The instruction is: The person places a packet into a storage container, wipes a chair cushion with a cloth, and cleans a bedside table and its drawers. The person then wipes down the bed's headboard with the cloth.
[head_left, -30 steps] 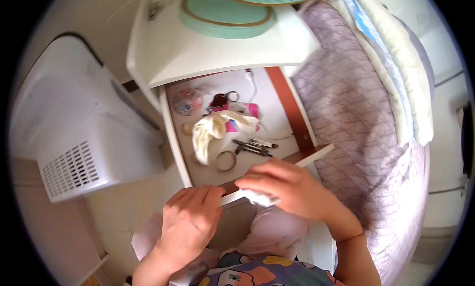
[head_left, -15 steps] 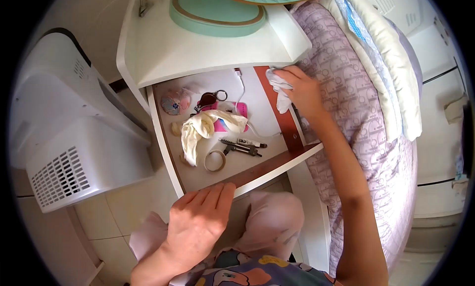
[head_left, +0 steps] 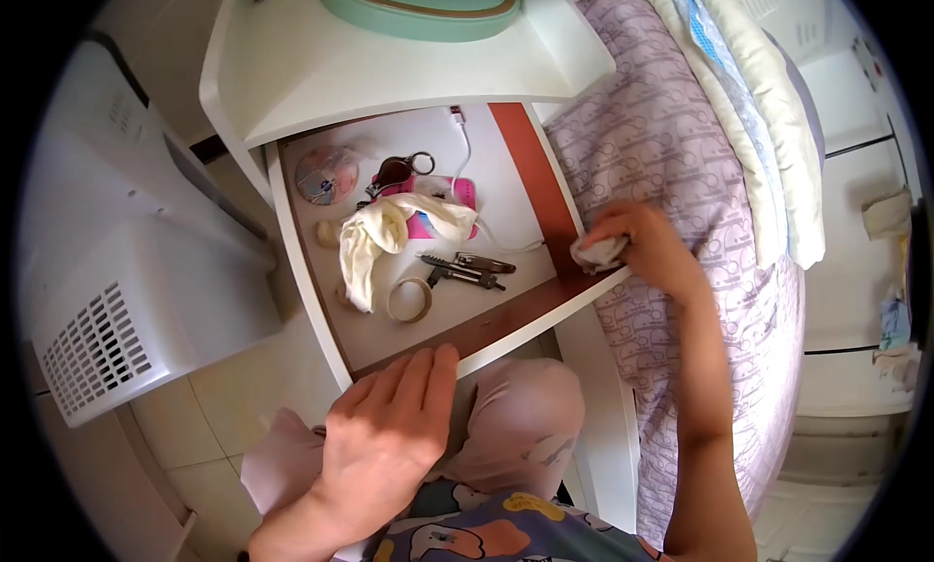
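Note:
The pulled-out drawer (head_left: 516,330) lies below me, its inside edges lined in reddish brown. My left hand (head_left: 389,421) is closed over the top of its front panel, fingers together and thumb hidden. In my right hand (head_left: 657,251) is a crumpled whitish cloth (head_left: 600,253), pressed at the drawer's front right corner. Inside the drawer lie a cream fabric strip (head_left: 375,233), a pink card (head_left: 467,191), a tape roll (head_left: 410,299), a drawing compass (head_left: 462,271), nail clippers (head_left: 485,262), a dark item with a key ring (head_left: 394,173), a clear round packet (head_left: 327,176) and a white cable (head_left: 465,153).
Above the drawer, a green round base (head_left: 418,17) stands on the white cabinet top (head_left: 389,80). To the right is a bed with a patterned purple cover (head_left: 671,124) and folded bedding (head_left: 769,124). A grey-white appliance with a grille (head_left: 146,260) stands at the left.
My right hand has moved toward me with the cloth, from the drawer's right wall to its front right corner. My left hand stays on the front panel. The view has shifted slightly.

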Motion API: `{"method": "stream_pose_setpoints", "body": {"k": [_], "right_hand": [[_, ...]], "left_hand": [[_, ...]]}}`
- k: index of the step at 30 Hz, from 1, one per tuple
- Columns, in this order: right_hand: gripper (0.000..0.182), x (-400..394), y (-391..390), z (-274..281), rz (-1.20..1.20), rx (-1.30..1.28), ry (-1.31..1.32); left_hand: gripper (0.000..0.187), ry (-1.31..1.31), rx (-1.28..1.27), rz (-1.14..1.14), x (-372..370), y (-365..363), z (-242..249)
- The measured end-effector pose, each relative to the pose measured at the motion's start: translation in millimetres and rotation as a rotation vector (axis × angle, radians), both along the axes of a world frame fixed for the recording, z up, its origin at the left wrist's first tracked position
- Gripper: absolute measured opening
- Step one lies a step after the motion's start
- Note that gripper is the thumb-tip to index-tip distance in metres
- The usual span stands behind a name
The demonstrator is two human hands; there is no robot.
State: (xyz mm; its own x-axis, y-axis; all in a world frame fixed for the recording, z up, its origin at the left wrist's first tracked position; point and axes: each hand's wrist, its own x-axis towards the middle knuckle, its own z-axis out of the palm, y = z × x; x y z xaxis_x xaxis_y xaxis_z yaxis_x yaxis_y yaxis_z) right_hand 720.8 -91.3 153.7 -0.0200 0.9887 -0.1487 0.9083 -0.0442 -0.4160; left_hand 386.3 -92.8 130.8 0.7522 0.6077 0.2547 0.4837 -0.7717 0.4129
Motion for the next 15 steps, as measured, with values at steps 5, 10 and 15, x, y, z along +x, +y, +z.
{"method": "stream_pose_setpoints", "body": {"k": [5,10,15], "right_hand": [[0.041,-17,23,7,0.138,-0.281,-0.138],[0.034,-101,60,0,0.332,-0.275,0.482],[0.039,-175,110,-33,0.563,0.447,0.215]], "left_hand": [[0.048,-0.016,-0.042,0.038,-1,-6,-3],[0.042,-0.093,0.175,0.073,0,-6,-12],[0.034,-0.378,0.264,-0.050,-3,-13,-17]]}}
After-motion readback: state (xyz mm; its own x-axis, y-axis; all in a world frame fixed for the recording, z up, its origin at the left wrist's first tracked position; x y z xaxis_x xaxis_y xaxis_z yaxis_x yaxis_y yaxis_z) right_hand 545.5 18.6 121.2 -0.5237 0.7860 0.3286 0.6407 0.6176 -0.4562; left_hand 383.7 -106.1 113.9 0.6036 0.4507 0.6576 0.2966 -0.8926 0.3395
